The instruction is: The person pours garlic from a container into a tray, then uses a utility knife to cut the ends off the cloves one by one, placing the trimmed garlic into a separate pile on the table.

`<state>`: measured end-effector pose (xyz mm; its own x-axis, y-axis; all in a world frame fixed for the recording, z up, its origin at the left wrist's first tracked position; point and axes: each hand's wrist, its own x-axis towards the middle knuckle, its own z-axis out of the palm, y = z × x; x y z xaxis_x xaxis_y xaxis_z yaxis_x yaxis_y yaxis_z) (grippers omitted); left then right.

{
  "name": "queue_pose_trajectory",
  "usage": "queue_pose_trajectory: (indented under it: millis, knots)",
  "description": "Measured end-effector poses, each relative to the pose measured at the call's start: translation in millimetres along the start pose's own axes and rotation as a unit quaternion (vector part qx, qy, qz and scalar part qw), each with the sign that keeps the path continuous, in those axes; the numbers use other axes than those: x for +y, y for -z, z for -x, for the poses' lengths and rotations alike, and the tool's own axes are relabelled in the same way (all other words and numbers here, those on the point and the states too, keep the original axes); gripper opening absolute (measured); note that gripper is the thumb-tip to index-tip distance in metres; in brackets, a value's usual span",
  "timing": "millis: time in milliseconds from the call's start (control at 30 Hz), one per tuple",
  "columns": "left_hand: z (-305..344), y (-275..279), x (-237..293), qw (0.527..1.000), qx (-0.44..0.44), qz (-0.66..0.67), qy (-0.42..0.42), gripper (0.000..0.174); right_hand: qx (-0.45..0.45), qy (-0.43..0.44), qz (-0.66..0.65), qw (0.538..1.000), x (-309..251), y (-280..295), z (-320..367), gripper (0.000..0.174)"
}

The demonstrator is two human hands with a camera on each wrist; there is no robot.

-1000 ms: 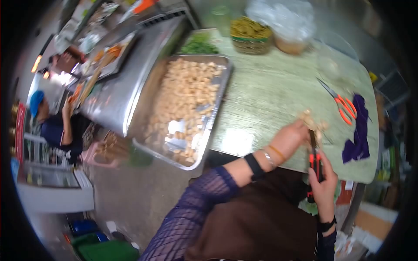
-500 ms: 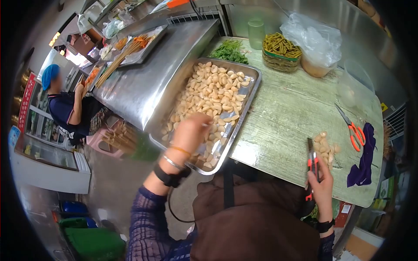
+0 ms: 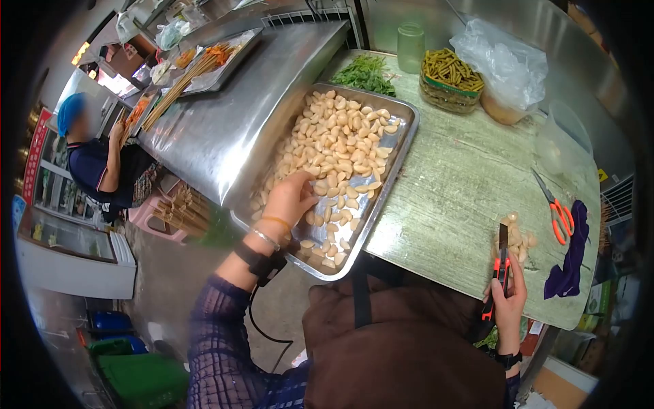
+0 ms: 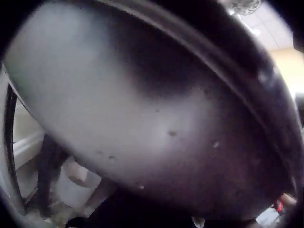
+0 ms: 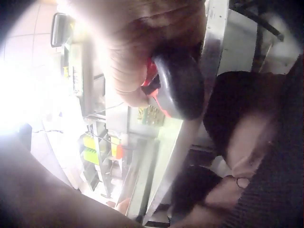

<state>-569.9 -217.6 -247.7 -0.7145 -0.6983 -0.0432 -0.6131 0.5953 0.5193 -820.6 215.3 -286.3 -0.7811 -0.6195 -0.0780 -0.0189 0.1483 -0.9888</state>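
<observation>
My left hand (image 3: 289, 199) is over the near-left part of a metal tray (image 3: 400, 160), its fingers loosely bent beside pale peeled cloves (image 3: 337, 136), with nothing visible between them. My right hand (image 3: 509, 300) grips a red-and-black handled knife (image 3: 503, 262) at the table's front edge, blade pointing away from me. A small pile of cloves (image 3: 523, 244) lies just beyond and to the right of the blade. In the right wrist view the fingers (image 5: 126, 80) curl round the dark handle (image 5: 179, 85). The left wrist view shows a blurred dark surface, without the hand.
Orange-handled scissors (image 3: 560, 219) and purple cloth (image 3: 571, 255) lie at the table's right. Green herbs (image 3: 364, 75), a green glass (image 3: 410, 48), a container of cut green pieces (image 3: 451, 78) and a plastic bag (image 3: 501, 61) stand behind. A person in a blue cap (image 3: 71, 114) is at left.
My left hand has moved left from the small clove pile to the tray, and its fingers have come lower among the cloves. The right hand still holds the knife near the table edge.
</observation>
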Motion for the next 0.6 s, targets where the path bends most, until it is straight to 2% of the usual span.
queue_pose_trajectory:
  millis: [33,133,233,333,467,567,600]
  knots:
    - [1,2,-2,1.000,-0.009,0.024,0.013,0.036,-0.002,-0.005,0.000,1.000,0,0,1,0.067]
    - [9,7,-9,0.975,-0.017,0.208,0.075,0.033,-0.002,-0.013,0.001,1.000,1,1,1,0.067]
    - [15,16,-11,0.958,-0.032,0.286,0.022,0.024,0.005,-0.008,0.001,1.000,2,0,2,0.067]
    - [19,25,-12,0.938,-0.080,0.329,0.077,0.022,0.002,-0.004,0.004,1.000,0,0,1,0.067]
    - [10,35,-4,0.969,-0.074,0.216,0.090,0.021,0.003,-0.004,0.007,1.000,1,1,3,0.067]
    - [4,27,10,0.990,-0.067,0.122,0.006,0.021,0.004,-0.006,0.005,1.000,-1,0,3,0.067]
    - [0,21,5,0.996,-0.041,0.051,-0.062,0.019,0.006,-0.009,0.002,1.000,-1,-1,3,0.067]
